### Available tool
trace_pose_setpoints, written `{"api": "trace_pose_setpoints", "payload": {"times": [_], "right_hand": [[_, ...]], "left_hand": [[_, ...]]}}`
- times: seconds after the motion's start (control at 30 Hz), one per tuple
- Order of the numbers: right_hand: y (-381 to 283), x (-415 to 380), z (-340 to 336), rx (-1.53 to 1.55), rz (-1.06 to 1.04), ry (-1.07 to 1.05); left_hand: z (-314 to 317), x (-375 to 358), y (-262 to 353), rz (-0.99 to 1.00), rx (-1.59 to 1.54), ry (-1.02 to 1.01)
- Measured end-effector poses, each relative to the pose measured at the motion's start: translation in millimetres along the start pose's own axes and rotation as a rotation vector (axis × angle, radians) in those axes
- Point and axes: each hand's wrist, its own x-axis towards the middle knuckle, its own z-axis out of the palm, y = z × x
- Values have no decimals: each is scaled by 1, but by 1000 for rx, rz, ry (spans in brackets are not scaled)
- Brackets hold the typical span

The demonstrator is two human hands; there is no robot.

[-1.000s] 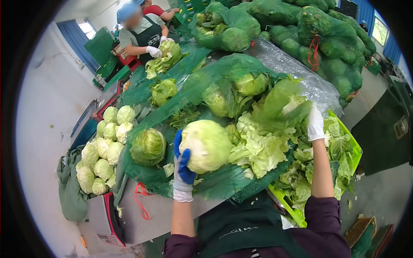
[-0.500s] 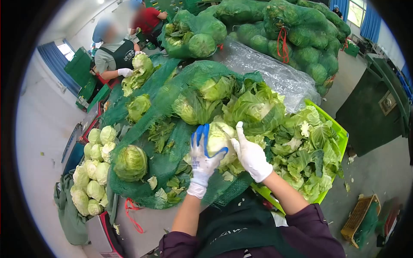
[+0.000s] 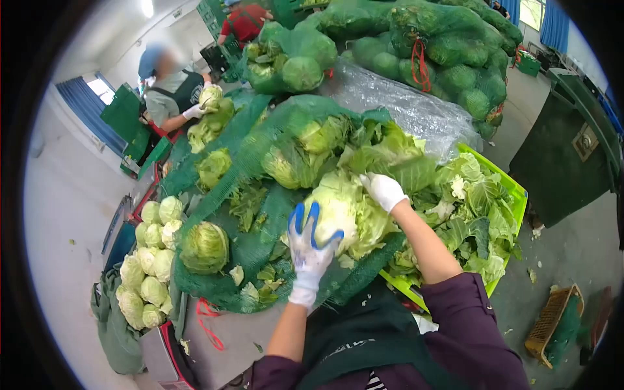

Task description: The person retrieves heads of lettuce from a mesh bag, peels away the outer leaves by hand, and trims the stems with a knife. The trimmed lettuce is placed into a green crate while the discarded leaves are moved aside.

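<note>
A pale cabbage (image 3: 337, 207) with loosened leaves lies on green netting (image 3: 250, 260) in front of me. My left hand (image 3: 311, 250), in a white glove with blue fingertips, rests on its left side with the fingers spread. At its upper right, my right hand (image 3: 385, 190) wears a white glove, with the fingers bent together against the outer leaves; what they grip is hidden. Behind it, large green leaves (image 3: 396, 156) lie near other cabbages under the net. A single cabbage (image 3: 204, 247) sits to the left.
Trimmed cabbages (image 3: 153, 263) are piled at the left. A lime-green crate (image 3: 517, 201) holds loose leaves at the right, beyond it a dark bin (image 3: 562, 159). Full net sacks (image 3: 448, 45) stand behind. A co-worker (image 3: 175, 91) handles a cabbage at the upper left; another person is farther back.
My right hand has moved up and right, its fingers now bent at the leaves. The cabbage between my hands shows more spread leaves. The co-worker's cabbage has changed position, and the whole view has shifted slightly.
</note>
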Motion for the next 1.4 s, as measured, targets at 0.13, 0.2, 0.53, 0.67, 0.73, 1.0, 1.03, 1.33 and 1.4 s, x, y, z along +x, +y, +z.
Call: {"api": "trace_pose_setpoints", "payload": {"times": [0.13, 0.2, 0.53, 0.67, 0.73, 1.0, 1.03, 1.33, 1.4], "right_hand": [[5, -1, 2, -59, -21, 2], [-18, -15, -8, 101, 22, 56], [-97, -119, 33, 115, 83, 143], [-96, -107, 45, 60, 126, 140], [-80, -88, 48, -63, 10, 116], [-39, -22, 19, 118, 293, -173], [-36, -21, 18, 113, 288, -183], [-113, -112, 50, 463, 84, 58], [-102, -103, 46, 557, 103, 16]], "left_hand": [[-38, -26, -23, -136, -63, -132], [-47, -7, -35, -156, -69, -204], [-1, 22, -36, -179, 240, -13], [1, 26, -29, -288, 311, -20], [-2, 26, -23, -313, 313, -31], [-12, -22, -61, -220, -608, 101], [-16, -26, -62, -287, -780, 97], [-4, -47, -89, -186, -359, 194], [-17, -46, -52, -419, -480, 179]]}}
